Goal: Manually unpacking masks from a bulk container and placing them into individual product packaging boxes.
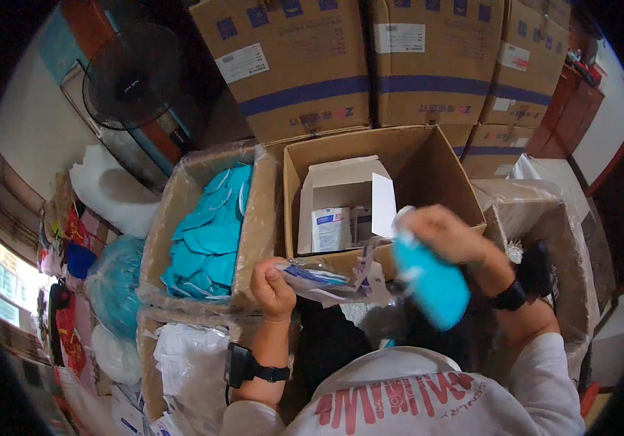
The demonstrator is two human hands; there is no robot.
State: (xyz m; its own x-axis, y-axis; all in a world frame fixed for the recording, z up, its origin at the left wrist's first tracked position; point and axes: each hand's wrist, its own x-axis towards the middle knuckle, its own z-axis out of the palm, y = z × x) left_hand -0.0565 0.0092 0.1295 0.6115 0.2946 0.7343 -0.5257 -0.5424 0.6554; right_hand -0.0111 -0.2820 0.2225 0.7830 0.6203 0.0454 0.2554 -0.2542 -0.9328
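My left hand (273, 289) is closed on the edge of a clear plastic bag (319, 282) with white and blue printing, held in front of the middle carton. My right hand (444, 231), smeared by motion, grips the upper end of a flat teal piece (432, 287) shaped like a folded face mask. That piece hangs down, just right of the bag and apart from it. Many similar teal pieces (206, 243) are heaped in a plastic-lined carton (153, 251) to the left. Beyond my hands, an open white box (337, 174) with printed packets (331, 229) sits inside the brown carton (428, 156).
Large sealed cartons (304, 80) are stacked behind. A lined carton (577, 240) stands at the right. White bags (192, 356) fill another at the lower left. A black fan (131, 80) and a teal-filled plastic bag (115, 272) are on the left.
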